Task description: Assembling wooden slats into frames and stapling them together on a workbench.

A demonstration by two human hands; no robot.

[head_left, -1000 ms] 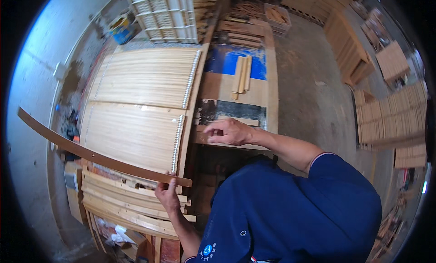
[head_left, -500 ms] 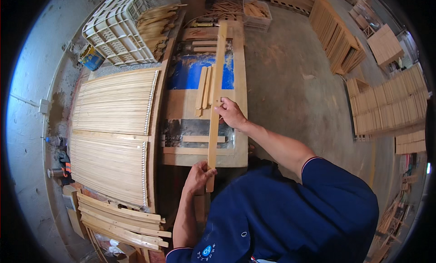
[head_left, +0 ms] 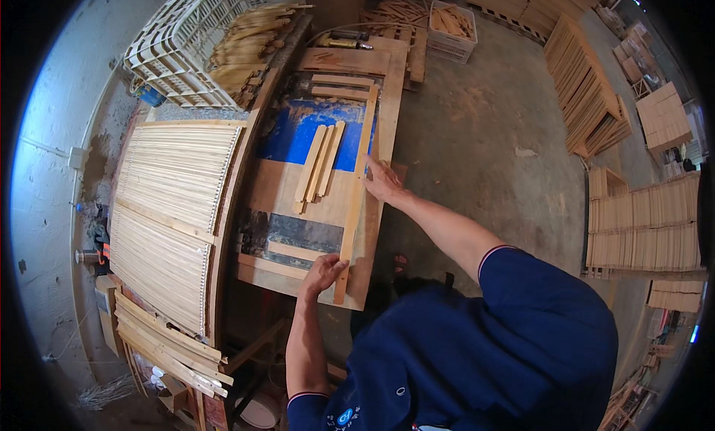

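A long, narrow wooden strip (head_left: 355, 200) lies lengthwise along the right part of the workbench (head_left: 376, 170). My left hand (head_left: 325, 275) is closed on its near end, thumb against the strip. Further up, my right hand (head_left: 381, 181) touches the strip's right edge with fingers stretched and apart. Left of the strip, three short wooden slats (head_left: 322, 163) lie side by side, partly over a blue panel (head_left: 287, 133). A crosswise wooden piece (head_left: 294, 252) sits near the bench's front, and two more wooden pieces (head_left: 342, 85) lie at the far end.
On the left stand two slatted wooden panels (head_left: 175, 167) with a white plastic crate (head_left: 167, 66) of wood pieces behind them. Loose strips (head_left: 167, 345) are stacked at the near left. A white bin (head_left: 453, 33) stands beyond the bench; stacked wooden frames (head_left: 585, 88) line the right.
The long strip has come down onto the bench's right side, its near end now over the bench. My right hand's fingers have loosened from their pinch. The whole view has shifted and turned.
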